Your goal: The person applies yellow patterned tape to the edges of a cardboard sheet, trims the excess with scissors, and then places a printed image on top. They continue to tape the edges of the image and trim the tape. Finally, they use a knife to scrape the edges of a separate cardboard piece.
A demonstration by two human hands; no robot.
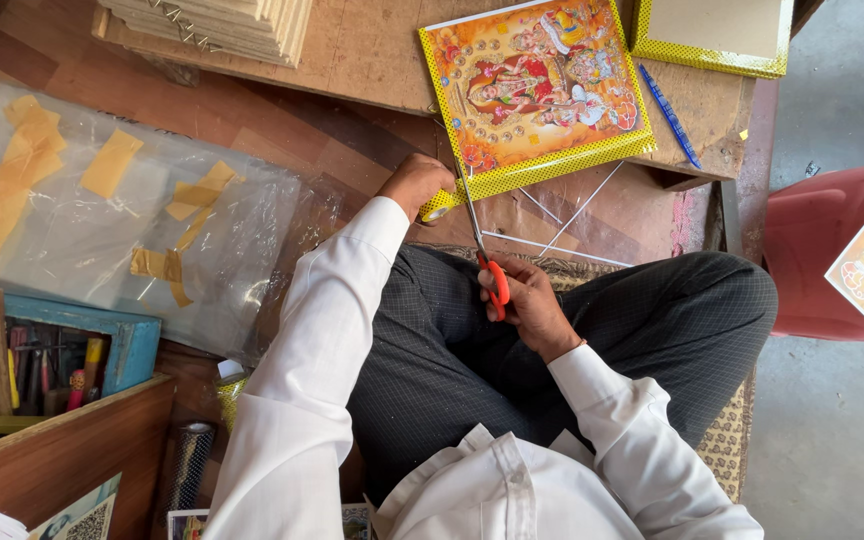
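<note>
Head view: right hand (530, 300) grips scissors (479, 240) pointing away; left hand (414, 185) pinches yellow tape (439, 207).

At frame centre the right hand (532, 300) grips orange-handled scissors (482, 250), blades at the picture's (532, 90) yellow border; the left hand (414, 185) seemingly pinches yellow tape (439, 205).

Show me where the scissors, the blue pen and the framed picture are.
scissors (493, 282): head view, on the orange handle in the right hand (530, 305).
blue pen (668, 114): head view, middle of its barrel.
framed picture (537, 85): head view, on the printed centre.
</note>
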